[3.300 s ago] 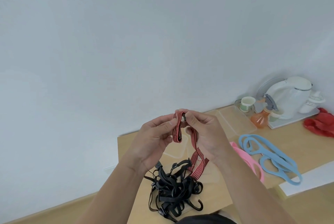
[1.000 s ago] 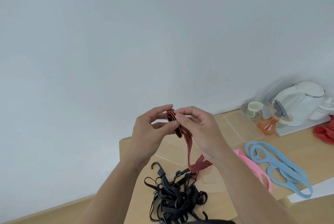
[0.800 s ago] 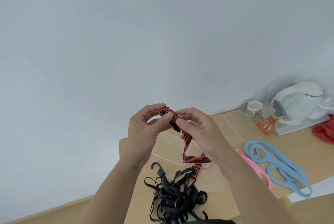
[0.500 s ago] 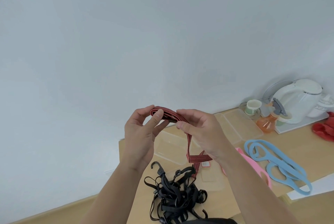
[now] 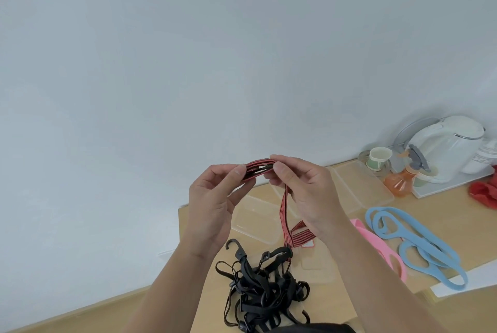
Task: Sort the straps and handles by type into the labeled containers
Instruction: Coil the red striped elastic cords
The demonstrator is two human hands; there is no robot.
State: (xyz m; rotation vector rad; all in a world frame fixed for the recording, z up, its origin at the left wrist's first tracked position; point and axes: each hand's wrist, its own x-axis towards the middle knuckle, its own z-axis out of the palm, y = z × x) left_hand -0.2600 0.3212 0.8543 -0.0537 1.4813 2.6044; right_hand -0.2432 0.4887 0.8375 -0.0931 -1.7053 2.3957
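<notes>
A red and black striped strap [image 5: 283,206] is held up above the table, pinched at its folded top between my left hand [image 5: 212,206] and my right hand [image 5: 309,195]. Its tail hangs down to a loop near my right wrist. Below lies a tangled pile of black straps with hooks [image 5: 263,289]. Clear plastic containers [image 5: 255,219] sit on the wooden table under my hands, and another clear container [image 5: 360,184] stands further right. Pink handles [image 5: 376,246] and blue handles [image 5: 419,246] lie to the right.
At the back right stand a white kettle [image 5: 446,144] on a tray, an orange spray bottle [image 5: 400,179], a paper cup [image 5: 379,158] and a red cloth [image 5: 484,193]. A white wall fills the upper view. The table's left edge [image 5: 179,225] is near my left wrist.
Both hands turned the folded top of the red strap from upright to roughly level and drew it out to the left. The strap's tail has risen off the black pile.
</notes>
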